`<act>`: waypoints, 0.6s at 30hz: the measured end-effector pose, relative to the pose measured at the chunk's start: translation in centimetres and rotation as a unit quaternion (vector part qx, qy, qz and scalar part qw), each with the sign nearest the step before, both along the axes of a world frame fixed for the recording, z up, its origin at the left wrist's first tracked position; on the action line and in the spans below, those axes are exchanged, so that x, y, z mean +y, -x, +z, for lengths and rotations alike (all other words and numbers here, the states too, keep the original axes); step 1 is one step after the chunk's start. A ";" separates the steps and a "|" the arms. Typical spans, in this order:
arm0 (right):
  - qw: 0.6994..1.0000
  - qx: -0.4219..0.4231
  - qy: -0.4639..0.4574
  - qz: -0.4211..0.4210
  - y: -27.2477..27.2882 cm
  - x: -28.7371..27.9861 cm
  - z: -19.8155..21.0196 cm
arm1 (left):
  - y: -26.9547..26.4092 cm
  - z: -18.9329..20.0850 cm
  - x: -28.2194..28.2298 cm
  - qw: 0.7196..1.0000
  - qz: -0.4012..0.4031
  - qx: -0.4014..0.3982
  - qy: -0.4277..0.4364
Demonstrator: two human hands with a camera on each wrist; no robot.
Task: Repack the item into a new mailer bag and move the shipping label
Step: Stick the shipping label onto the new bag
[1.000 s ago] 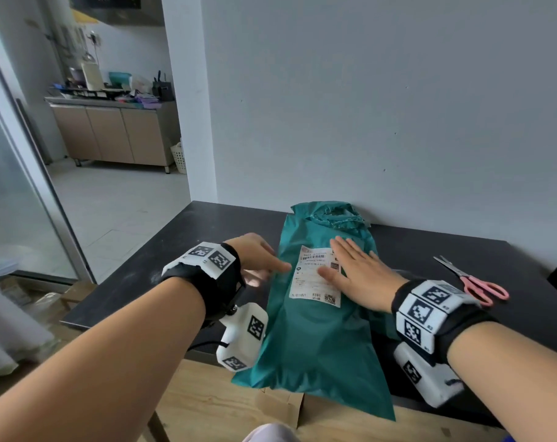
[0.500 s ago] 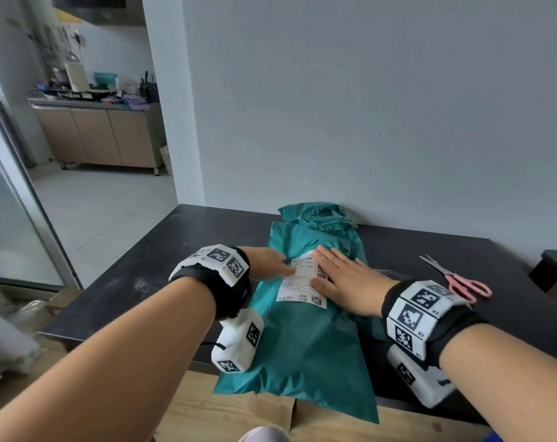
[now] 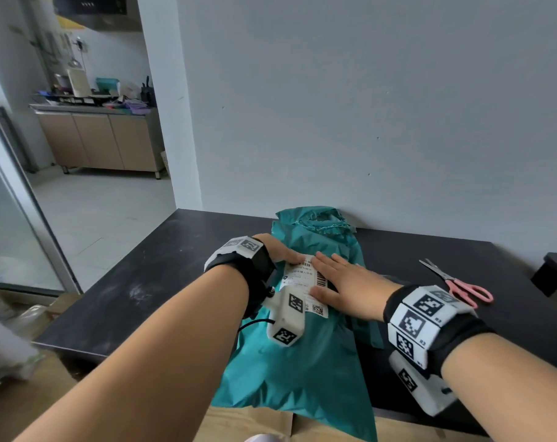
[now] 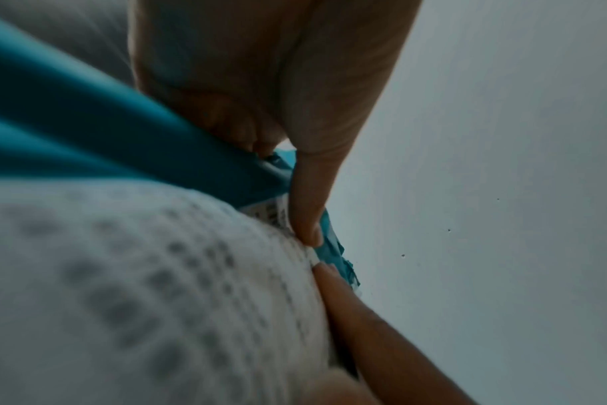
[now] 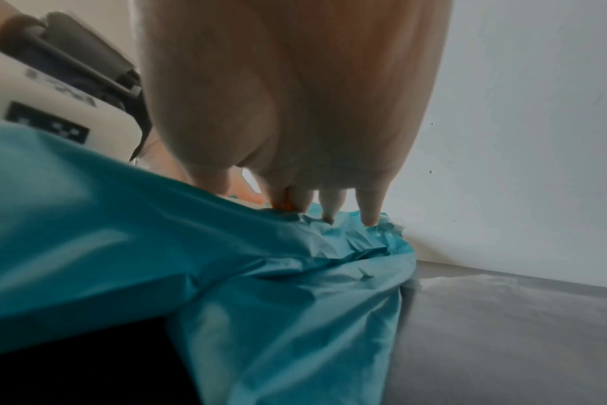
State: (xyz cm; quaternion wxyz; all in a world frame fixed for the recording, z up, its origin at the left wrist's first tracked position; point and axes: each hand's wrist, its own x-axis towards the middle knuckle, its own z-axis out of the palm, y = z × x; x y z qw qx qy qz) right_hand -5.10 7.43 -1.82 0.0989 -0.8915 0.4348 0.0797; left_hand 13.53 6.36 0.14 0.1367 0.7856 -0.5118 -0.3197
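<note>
A teal mailer bag (image 3: 302, 371) lies lengthwise on the black table (image 3: 143, 282), its near end hanging over the front edge. A white shipping label (image 3: 297, 277) sits on top of it. My left hand (image 3: 282, 252) is at the label's upper left. One straight finger (image 4: 307, 213) presses the label's edge (image 4: 271, 211), and the other fingers are curled against the bag (image 4: 70, 123). My right hand (image 3: 344, 282) lies flat on the label's right side, with its straight fingertips (image 5: 368, 208) on the bag (image 5: 226, 274). The left wrist camera hides the label's lower left.
A crumpled teal bag end (image 3: 318, 218) lies against the wall behind the mailer. Pink-handled scissors (image 3: 458, 285) rest on the table to the right, with a dark object (image 3: 551, 275) at the far right edge. A cardboard box (image 3: 254, 425) stands below the table's front edge.
My left hand has moved right, from beside the label onto its upper left edge. My right hand stays flat on the label's right side.
</note>
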 end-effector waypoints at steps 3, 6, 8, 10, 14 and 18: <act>1.000 -0.011 -0.001 0.000 0.1 -0.1 -0.1 | 0.7 0.4 -0.3 0.999 -0.017 -0.034 -0.013; 1.000 -0.006 -0.004 -0.001 0.0 -0.2 -0.2 | 0.9 0.5 -0.1 0.996 -0.034 -0.083 -0.005; 1.000 -0.004 -0.005 0.000 -0.1 -0.2 -0.1 | 0.4 -0.3 -0.5 0.997 -0.016 -0.075 -0.001; 1.000 -0.008 -0.006 0.000 -0.1 -0.1 0.0 | -0.3 -1.2 -0.8 1.000 0.011 -0.021 -0.002; 1.000 -0.011 -0.005 0.003 0.0 0.1 -0.1 | -0.6 -1.3 -0.9 0.998 0.034 0.043 0.020; 1.000 -0.009 -0.002 0.001 0.2 0.1 -0.2 | -0.4 -1.3 -1.6 0.998 0.023 0.037 0.047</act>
